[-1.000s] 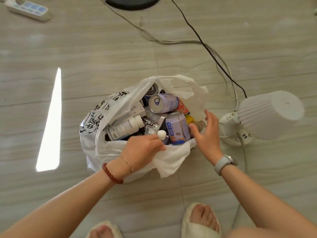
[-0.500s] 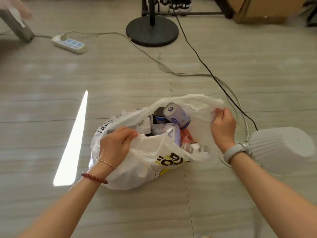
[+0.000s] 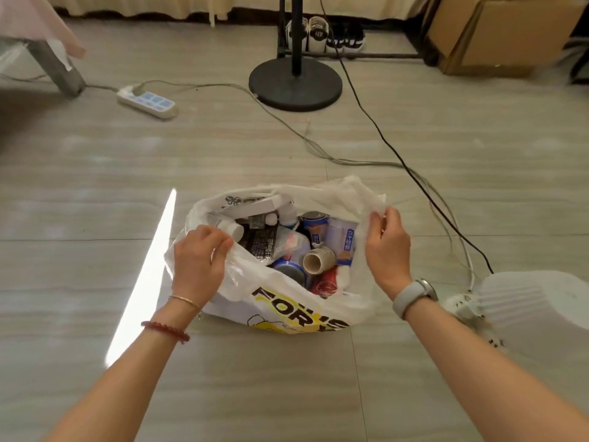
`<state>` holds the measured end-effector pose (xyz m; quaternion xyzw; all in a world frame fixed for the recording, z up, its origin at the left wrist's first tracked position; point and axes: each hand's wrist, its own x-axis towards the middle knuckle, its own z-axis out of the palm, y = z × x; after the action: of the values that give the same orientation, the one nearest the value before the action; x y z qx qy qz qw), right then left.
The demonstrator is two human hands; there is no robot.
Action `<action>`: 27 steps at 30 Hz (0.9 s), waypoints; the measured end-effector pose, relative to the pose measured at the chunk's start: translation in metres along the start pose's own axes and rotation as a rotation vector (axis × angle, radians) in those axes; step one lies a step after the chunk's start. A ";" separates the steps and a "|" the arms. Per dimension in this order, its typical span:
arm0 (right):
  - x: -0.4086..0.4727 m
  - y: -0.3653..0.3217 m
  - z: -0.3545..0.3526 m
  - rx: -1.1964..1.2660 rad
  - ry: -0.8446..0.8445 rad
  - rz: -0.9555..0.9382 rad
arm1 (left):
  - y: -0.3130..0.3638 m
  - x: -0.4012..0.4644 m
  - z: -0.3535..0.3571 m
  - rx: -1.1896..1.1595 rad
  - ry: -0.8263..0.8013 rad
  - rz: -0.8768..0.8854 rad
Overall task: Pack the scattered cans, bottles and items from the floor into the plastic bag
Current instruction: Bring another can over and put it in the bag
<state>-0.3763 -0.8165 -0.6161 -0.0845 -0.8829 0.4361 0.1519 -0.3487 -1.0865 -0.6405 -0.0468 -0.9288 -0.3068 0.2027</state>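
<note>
bag (image 3: pixel 287 301) mouth wider now; left grip (image 3: pixel 199 266), right grip (image 3: pixel 387 250) pinch rims.

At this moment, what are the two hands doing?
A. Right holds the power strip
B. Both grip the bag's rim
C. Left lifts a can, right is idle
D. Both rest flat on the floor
B: the left hand and right hand each pinch the plastic bag at opposite edges of its opening.

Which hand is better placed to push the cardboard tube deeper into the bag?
Right, probably. The right hand pinches the plastic bag rim just beside the cardboard tube. The left hand grips the opposite rim, farther off.
</note>
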 end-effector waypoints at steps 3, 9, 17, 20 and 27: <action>-0.008 0.006 0.000 -0.125 -0.138 -0.099 | 0.002 -0.006 0.002 0.012 -0.083 0.019; -0.020 0.017 -0.001 -0.173 -0.216 -0.354 | 0.012 -0.035 -0.003 0.102 -0.312 0.227; -0.038 0.029 0.004 -0.352 -0.289 -0.295 | 0.011 -0.057 0.018 0.468 -0.546 0.237; -0.054 0.017 -0.015 -0.383 -0.450 -0.112 | 0.035 -0.052 0.003 0.449 -0.702 0.135; -0.083 -0.064 -0.140 -0.346 -0.557 0.274 | 0.175 -0.011 -0.077 0.437 -0.839 -0.216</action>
<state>-0.2516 -0.7744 -0.5008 -0.1043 -0.9317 0.3028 -0.1713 -0.2744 -0.9901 -0.4922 -0.0261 -0.9726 -0.0783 -0.2172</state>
